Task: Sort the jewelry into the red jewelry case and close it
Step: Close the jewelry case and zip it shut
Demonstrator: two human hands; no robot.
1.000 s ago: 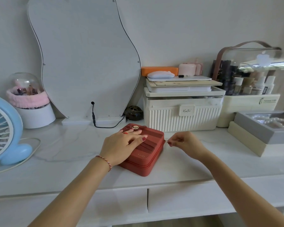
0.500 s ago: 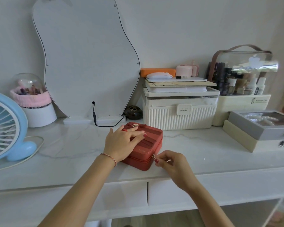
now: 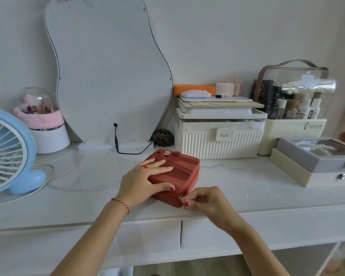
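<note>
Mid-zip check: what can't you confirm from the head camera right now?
- Contents of the red jewelry case: lid is down.
- Zipper along its far and left sides: hidden by the case body and left hand.
- Zipper pull: tiny, mostly covered by right hand.
- Blue fan: cut off by left edge.

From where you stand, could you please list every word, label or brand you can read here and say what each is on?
"KaSi": on the clasp tag of the ribbed white storage box.
Logo and printed line on the cream cosmetics organizer: too blurred to read.
Faint embossed mark on the front of the red jewelry case: too faint to read.
Labels on the bottles inside the organizer: too small to read.
</note>
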